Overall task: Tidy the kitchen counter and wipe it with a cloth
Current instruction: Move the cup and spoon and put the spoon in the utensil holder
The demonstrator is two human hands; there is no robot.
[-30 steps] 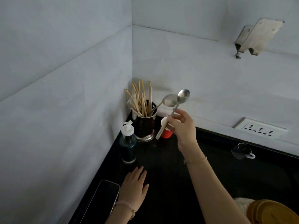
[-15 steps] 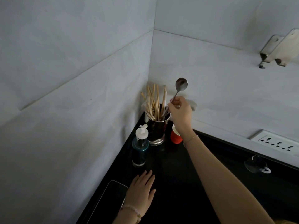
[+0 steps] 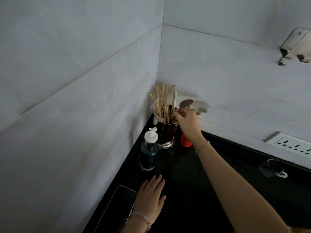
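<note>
1. The right hand [image 3: 186,121] has carried the spoon [image 3: 185,104] from mid-air above the red cup [image 3: 186,141] across to the utensil holder [image 3: 165,133]. A second ago the whole spoon stood clear of the holder; now only its bowl shows above the fingers, and the handle points down into the holder among the chopsticks [image 3: 164,105].
2. The fingers are pinched narrow on the spoon's neck. A larger spoon bowl [image 3: 200,107] sits just behind the hand, which is not holding it.
3. My reading: the spoon is nearly stowed, so one loose item is off the table [image 3: 185,190] — the wiping has not begun and no cloth is in view.
4. The left hand [image 3: 149,197] lies flat, open and empty on the table, where it was a second ago, just beside a phone [image 3: 117,206] at the table's left edge.
5. The holder stands in the far left corner, hemmed by both walls; a soap bottle [image 3: 149,152] is just in front of it and the red cup touches or nearly touches its right side. Room there is tight, so the hand should withdraw upward and to the right.
6. The middle of the table is bare — a glass cup [image 3: 272,168] stands well apart near the back edge on the right.
</note>
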